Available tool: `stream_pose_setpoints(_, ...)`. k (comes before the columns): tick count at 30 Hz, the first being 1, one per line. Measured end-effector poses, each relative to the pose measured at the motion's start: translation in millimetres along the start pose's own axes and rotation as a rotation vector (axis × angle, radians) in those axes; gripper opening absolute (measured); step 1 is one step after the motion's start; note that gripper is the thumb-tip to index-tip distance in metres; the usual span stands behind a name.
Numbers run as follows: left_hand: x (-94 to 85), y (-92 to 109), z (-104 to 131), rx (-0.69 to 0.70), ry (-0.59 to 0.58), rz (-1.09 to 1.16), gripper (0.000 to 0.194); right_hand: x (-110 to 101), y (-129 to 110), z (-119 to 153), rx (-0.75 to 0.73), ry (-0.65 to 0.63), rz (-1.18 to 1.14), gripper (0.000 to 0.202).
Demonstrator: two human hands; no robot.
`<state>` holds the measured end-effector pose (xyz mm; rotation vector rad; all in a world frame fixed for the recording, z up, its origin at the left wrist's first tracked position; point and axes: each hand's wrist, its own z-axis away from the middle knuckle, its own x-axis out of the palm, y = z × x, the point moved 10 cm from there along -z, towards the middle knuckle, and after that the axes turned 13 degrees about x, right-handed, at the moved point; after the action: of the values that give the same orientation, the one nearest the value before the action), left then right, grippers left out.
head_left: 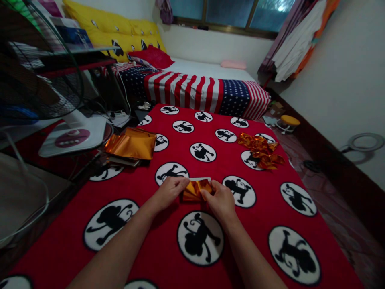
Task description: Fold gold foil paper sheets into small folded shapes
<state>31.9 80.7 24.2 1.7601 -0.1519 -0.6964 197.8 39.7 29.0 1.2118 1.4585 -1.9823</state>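
Both hands meet over a small piece of shiny orange foil (195,192) with a white edge showing behind it, near the middle of a red cloth with monkey prints (156,249). My left hand (171,192) pinches the foil's left corner between thumb and fingers. At the right side, my right hand (221,199) grips it, thumb lying on the foil. Flat orange foil sheets (132,143) lie stacked at the cloth's left edge, over some paler sheets. Several crumpled or twisted orange foil pieces (260,148) rest to the right, beyond my right hand.
A fan (72,136) stands at the left beside a dark desk (81,64). Behind the red cloth is a bed with a striped and starred cover (192,90). A yellow stool (289,120) is on the floor at the right, by the wall.
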Motion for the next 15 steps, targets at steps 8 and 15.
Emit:
stream_pose_setpoints(8,2.3,5.5,-1.1,0.077,0.134,-0.559,0.023,0.4,-1.3,4.7,0.039,0.089,0.176,0.016)
stream_pose_setpoints(15,1.1,5.0,-4.2,0.006,0.128,-0.764,0.025,-4.5,-4.2,9.2,-0.050,0.182,0.114,0.024)
